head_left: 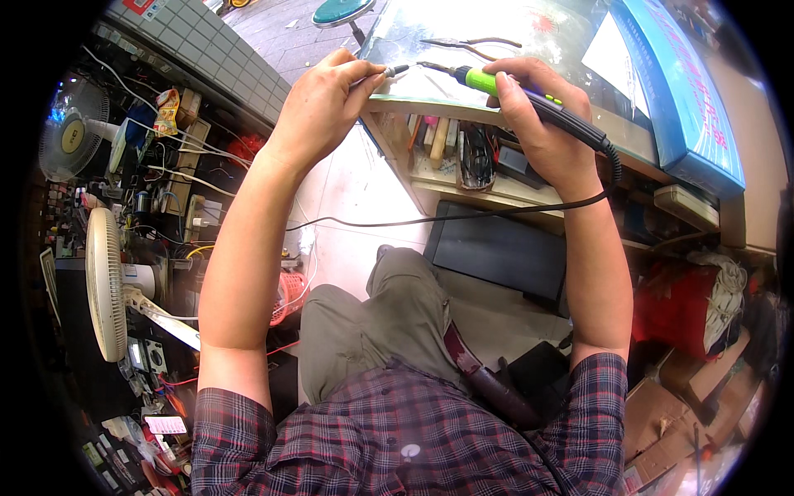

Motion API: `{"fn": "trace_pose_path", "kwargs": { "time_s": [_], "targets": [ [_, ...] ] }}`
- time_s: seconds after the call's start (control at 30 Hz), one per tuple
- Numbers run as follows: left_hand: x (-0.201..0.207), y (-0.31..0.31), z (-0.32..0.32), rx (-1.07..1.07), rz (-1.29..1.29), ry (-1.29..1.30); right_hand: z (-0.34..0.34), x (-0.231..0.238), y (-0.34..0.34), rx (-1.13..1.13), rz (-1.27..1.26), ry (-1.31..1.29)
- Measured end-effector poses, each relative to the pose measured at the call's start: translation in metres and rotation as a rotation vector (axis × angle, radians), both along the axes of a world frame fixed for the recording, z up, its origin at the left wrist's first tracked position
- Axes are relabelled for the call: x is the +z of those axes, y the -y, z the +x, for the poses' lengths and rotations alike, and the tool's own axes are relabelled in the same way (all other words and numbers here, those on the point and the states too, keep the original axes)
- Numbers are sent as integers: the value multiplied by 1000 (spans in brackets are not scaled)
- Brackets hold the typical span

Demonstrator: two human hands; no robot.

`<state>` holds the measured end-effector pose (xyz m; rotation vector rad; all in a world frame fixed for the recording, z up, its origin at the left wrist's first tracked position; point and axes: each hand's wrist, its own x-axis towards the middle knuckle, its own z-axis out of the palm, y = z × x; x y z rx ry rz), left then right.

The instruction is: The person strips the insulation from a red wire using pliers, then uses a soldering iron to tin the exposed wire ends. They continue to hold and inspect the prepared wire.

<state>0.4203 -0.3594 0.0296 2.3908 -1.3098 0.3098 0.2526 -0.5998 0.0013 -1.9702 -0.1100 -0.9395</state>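
In my left hand, thumb and fingers pinch a small dark, cylindrical plug-like piece with a grey ring, pointing right. My right hand is wrapped round a soldering iron with a green and black handle. Its thin tip points left, close to the end of the small piece; whether they touch I cannot tell. Both hands are over the front edge of a glass-topped counter. Beyond the iron lies a pair of long-nosed pliers with dark handles.
The iron's black cord hangs across beneath my forearms. A large blue box stands on the counter at right. Below are an open shelf with tools and a dark case. Fans and tangled cables crowd the left.
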Motion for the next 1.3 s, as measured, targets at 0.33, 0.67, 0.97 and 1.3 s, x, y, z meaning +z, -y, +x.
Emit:
{"fn": "trace_pose_path", "kwargs": {
  "time_s": [0.33,0.67,0.97,1.3],
  "targets": [
    [1,0,-1,6,7,-2,-2,0,-1,-5,46,-35],
    [-1,0,0,6,4,4,-1,0,-2,2,64,-35],
    [3,1,-3,3,5,-10,-1,-1,0,-4,-20,-38],
    [0,1,-1,9,1,-5,1,-2,-1,-12,32,-4]
  ]
}}
